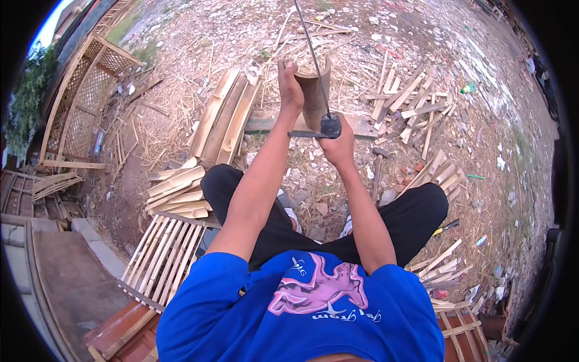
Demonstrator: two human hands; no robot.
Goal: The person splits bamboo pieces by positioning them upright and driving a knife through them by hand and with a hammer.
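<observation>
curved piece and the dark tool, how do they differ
The curved piece is broad and tan; the dark tool is mostly thin and blackish. The left hand holds the curved piece, while the right hand holds the dark tool. Both are hand-held.

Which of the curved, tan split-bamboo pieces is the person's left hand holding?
The broad, trough-shaped tan split-bamboo piece at top centre, its left edge in the left hand. The long tan pieces to its left lie together, untouched.
</observation>
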